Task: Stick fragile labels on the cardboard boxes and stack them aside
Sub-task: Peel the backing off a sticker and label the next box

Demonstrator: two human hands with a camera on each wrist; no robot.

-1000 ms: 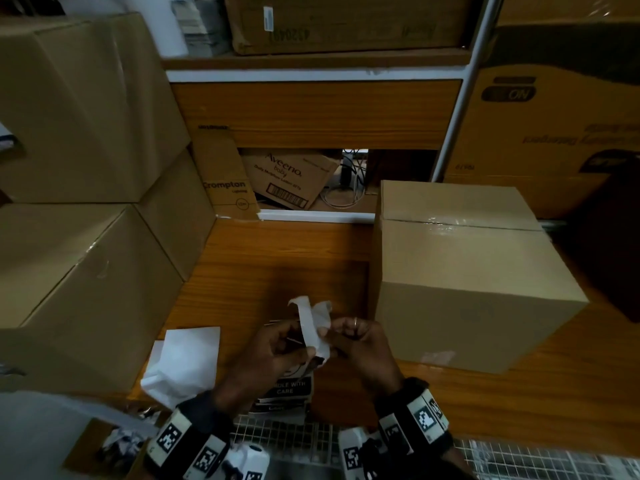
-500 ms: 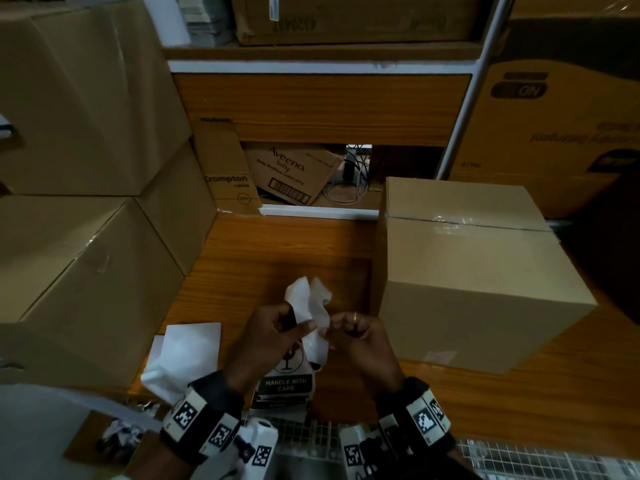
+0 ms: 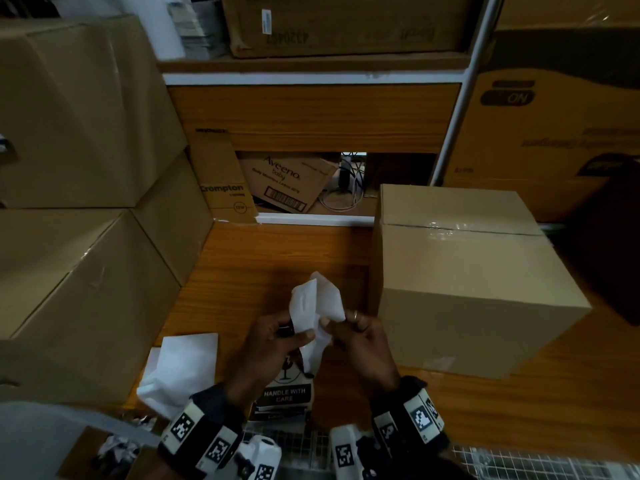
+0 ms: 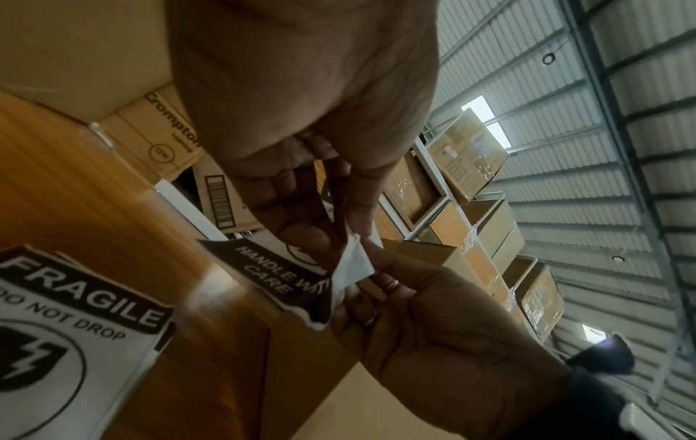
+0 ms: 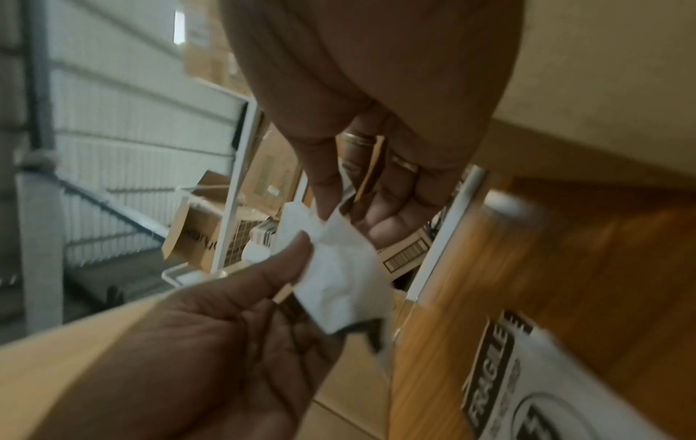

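Both my hands meet low over the wooden table (image 3: pixel 277 258). My left hand (image 3: pixel 301 336) pinches a black-and-white "HANDLE WITH CARE" label (image 3: pixel 285 393) that hangs below it. My right hand (image 3: pixel 332 329) pinches the crumpled white backing paper (image 3: pixel 317 303), which sticks up between the hands. In the left wrist view the label (image 4: pixel 263 271) shows its printed face and the backing (image 4: pixel 354 265) sits between the fingertips of both hands. The right wrist view has the backing (image 5: pixel 339 274) under my left thumb. A taped plain cardboard box (image 3: pixel 467 289) stands just right of my hands.
Large cardboard boxes (image 3: pixel 69 271) are stacked at the left. Loose white sheets (image 3: pixel 183 365) lie front left. A pile of fragile labels (image 4: pixel 68 327) rests on the table under my hands. Shelves with more boxes (image 3: pixel 346 26) rise behind. A wire mesh surface (image 3: pixel 519 465) lies nearest me.
The white backing has come further away from the label and stands taller and wider between my hands. The label's printed face now shows below my left hand. The box has not moved.
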